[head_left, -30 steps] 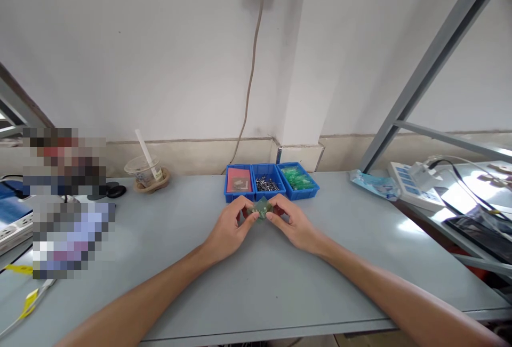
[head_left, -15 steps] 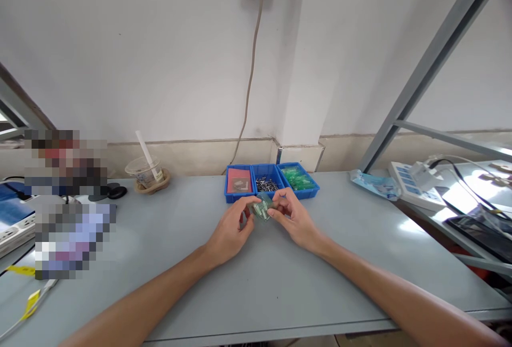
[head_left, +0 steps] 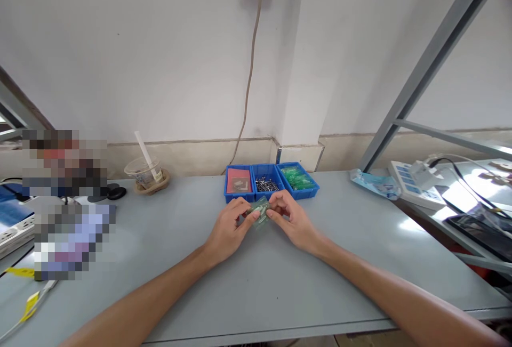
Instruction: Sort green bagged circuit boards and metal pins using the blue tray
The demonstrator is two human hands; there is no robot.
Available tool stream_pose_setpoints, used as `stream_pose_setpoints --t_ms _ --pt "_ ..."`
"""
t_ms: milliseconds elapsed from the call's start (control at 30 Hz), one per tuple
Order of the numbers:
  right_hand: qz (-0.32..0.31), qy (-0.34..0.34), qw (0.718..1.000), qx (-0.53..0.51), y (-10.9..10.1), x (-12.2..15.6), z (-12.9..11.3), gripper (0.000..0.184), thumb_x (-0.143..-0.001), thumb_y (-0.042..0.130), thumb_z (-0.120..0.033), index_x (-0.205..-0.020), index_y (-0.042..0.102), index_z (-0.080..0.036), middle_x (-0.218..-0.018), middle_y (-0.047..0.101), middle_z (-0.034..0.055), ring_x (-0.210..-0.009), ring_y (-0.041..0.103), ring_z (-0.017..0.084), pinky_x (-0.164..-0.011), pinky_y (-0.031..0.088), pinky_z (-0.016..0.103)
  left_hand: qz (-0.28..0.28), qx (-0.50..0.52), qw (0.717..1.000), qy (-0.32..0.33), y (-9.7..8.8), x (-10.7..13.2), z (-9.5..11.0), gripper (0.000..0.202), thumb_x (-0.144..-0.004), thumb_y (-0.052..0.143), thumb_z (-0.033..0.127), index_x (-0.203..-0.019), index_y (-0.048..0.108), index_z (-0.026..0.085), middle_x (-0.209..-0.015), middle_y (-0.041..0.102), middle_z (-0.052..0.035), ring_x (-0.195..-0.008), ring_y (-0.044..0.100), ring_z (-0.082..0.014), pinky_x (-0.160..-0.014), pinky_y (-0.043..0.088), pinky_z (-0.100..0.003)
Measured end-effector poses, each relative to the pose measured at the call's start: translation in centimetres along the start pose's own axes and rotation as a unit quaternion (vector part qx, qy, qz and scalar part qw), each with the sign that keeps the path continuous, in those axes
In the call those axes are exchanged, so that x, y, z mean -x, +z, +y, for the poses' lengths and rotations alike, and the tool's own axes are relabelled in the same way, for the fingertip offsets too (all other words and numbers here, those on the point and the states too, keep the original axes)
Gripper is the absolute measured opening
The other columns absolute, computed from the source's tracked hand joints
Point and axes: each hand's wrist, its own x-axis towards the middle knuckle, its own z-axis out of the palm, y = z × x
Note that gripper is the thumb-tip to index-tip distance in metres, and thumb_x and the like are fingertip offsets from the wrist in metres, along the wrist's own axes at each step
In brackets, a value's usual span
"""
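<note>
A small green circuit board (head_left: pixel 260 212) is pinched between both my hands just above the grey table (head_left: pixel 256 283). My left hand (head_left: pixel 229 230) grips its left edge with thumb and fingers closed. My right hand (head_left: pixel 292 220) holds its right edge the same way. Right behind the hands stand three blue bins: the left bin (head_left: pixel 239 183) holds a pink sheet, the middle bin (head_left: pixel 267 182) holds small metal parts, the right bin (head_left: pixel 299 179) holds green pieces.
A plastic cup with a straw (head_left: pixel 145 170) stands at the back left. A blue packet (head_left: pixel 375 184) and a white power strip (head_left: pixel 416 186) lie at the right, under a slanted metal frame (head_left: pixel 424 70). A cable (head_left: pixel 250 80) hangs down the wall.
The board has been turned and tilted a little between my fingers; both hands stay in about the same place in front of the bins.
</note>
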Motion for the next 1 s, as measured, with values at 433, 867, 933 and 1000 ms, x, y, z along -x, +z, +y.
stream_pose_setpoints --t_ms 433,867,933,1000 --pt "-0.015 0.062 0.994 -0.086 -0.6 -0.6 -0.2 0.040 -0.106 0.046 -0.055 -0.101 0.066 -0.021 -0.082 0.063 0.0015 -0.070 0.052 0.016 -0.068 0.043 0.031 0.007 -0.036 0.996 0.080 -0.2 0.3 0.4 0.022 -0.105 0.055 0.028 -0.119 0.072 0.028 -0.121 0.071 -0.0042 -0.112 0.061 -0.0228 -0.099 0.051 -0.039" --pt "-0.059 0.042 0.996 -0.047 -0.7 -0.3 -0.6 0.042 -0.106 0.049 -0.055 -0.090 0.069 -0.022 -0.088 0.059 0.0024 -0.074 0.051 0.016 -0.066 0.042 0.030 -0.004 -0.068 0.997 0.028 -0.3 -0.1 -0.3 0.024 -0.107 0.053 0.034 -0.092 0.068 0.022 -0.084 0.064 -0.0015 -0.082 0.053 -0.0193 -0.075 0.044 -0.031" --pt "-0.044 0.013 0.998 -0.037 -0.6 -0.2 -0.5 0.030 -0.103 0.057 -0.051 -0.101 0.071 -0.024 -0.107 0.062 0.0048 -0.087 0.056 0.018 -0.073 0.047 0.031 -0.005 -0.078 0.997 -0.005 -0.2 -0.1 -0.6 0.037 -0.107 0.050 0.039 -0.078 0.059 0.020 -0.074 0.057 0.0000 -0.074 0.049 -0.0181 -0.068 0.039 -0.030" --pt "-0.023 -0.009 0.999 -0.022 -0.5 -0.1 -0.3 0.021 -0.098 0.068 -0.046 -0.103 0.067 -0.026 -0.114 0.061 0.0042 -0.095 0.057 0.019 -0.080 0.049 0.032 -0.026 -0.087 0.996 -0.016 0.0 -0.1 -0.8 0.043 -0.108 0.048 0.042 -0.072 0.051 0.020 -0.070 0.053 0.0009 -0.072 0.048 -0.0178 -0.065 0.036 -0.030"
